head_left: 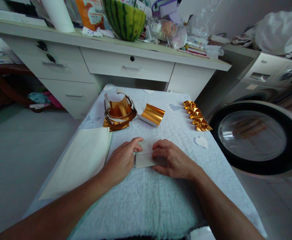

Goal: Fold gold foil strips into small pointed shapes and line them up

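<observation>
A small white sheet of paper [144,160] with a crease across it lies on the cloth between my hands. My left hand [123,155] holds its left edge with bent fingers. Over the right part of the same sheet, my right hand [174,160] has its fingers curled and its thumb at the near edge. Just beyond, a curled piece of gold foil paper [153,115] rests with its shiny side up. Farther left stands a loose pile of curled gold foil papers [121,110]. A row of several folded gold foil pieces [196,116] lies at the right.
A large pale sheet [78,163] lies along the table's left side. The table is covered by a light blue cloth [150,203]. Behind it, a white counter with drawers [133,68] carries a cut watermelon [126,20]. An open washing machine door [255,136] stands close at the right.
</observation>
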The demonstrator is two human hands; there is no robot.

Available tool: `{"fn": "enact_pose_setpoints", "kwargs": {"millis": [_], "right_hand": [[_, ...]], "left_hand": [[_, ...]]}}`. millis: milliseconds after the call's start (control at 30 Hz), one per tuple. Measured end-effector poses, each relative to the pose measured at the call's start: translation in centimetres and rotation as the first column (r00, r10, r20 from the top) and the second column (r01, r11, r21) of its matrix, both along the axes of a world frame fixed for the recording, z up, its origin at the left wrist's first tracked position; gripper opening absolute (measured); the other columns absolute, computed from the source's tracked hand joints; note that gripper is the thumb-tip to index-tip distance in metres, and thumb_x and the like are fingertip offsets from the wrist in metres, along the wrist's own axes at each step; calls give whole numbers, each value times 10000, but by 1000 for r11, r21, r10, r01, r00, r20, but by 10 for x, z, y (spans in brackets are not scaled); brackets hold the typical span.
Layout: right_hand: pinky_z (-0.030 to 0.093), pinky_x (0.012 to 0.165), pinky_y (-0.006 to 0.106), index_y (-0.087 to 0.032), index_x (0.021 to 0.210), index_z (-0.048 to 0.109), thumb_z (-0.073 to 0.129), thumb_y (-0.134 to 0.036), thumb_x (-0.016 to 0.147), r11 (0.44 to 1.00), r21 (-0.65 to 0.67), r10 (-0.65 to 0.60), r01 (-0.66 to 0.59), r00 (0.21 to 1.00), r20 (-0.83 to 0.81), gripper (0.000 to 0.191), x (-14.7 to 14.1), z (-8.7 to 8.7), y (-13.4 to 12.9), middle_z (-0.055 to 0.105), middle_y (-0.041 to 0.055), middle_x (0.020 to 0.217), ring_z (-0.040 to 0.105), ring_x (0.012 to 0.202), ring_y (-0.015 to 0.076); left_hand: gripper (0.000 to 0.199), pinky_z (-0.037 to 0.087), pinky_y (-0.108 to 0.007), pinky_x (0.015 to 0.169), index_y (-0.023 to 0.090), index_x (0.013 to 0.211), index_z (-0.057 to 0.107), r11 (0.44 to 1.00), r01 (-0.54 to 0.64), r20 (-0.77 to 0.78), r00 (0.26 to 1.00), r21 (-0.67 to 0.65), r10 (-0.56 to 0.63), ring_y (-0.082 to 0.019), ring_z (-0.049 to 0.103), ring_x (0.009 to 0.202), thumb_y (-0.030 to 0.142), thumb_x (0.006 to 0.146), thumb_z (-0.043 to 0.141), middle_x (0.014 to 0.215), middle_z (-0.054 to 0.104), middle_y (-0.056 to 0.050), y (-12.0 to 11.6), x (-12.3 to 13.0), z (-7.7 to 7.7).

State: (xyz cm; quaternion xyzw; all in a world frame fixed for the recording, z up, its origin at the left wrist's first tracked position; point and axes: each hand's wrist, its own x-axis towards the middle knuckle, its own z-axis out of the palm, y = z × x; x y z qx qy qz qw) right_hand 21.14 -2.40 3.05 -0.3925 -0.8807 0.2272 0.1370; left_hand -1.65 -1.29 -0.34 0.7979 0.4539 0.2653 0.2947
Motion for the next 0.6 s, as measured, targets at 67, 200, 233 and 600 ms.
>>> {"fn": "enact_pose_setpoints", "kwargs": {"millis": [67, 200, 233, 600], "right_hand": [[432, 916, 382, -163, 935, 690, 702, -308, 810, 1000, -7, 11, -11, 1000, -11, 192, 1, 0, 0, 585, 99, 1107, 552, 1006, 232], [429, 918, 357, -172, 931, 702, 626, -260, 885, 999, -31, 14, -15, 999, -53, 125, 3, 0, 1, 585, 89, 1099, 552, 1006, 202], [429, 915, 351, -175, 926, 703, 608, -254, 901, 999, -35, 10, -12, 998, -63, 126, 3, -1, 1, 588, 85, 1095, 552, 1004, 196], [432, 866, 337, -184, 889, 707, 596, -222, 915, 999, -15, -43, 42, 996, -84, 120, -2, -11, 3, 593, 72, 1037, 541, 963, 190]], "left_hand": [[595, 496, -365, 960, 210, 1302, 443, 1000, 2, -6, 1000, -7, -2, -157, 634, 1011, -25, 765, 343, 1067, 684, -41, -1, 0, 1], [656, 472, -378, 992, 209, 1334, 398, 999, -6, -35, 999, -52, 4, -161, 624, 1056, -30, 725, 357, 1097, 682, -47, -3, -1, 6], [681, 467, -381, 996, 209, 1348, 382, 998, -11, -48, 999, -65, 8, -166, 623, 1064, -27, 709, 377, 1103, 682, -47, -3, -1, 7], [217, 488, -358, 823, 228, 955, 584, 996, -32, -96, 995, -82, 24, -218, 649, 926, 366, 806, 663, 964, 697, -17, -4, 2, 18]]}}
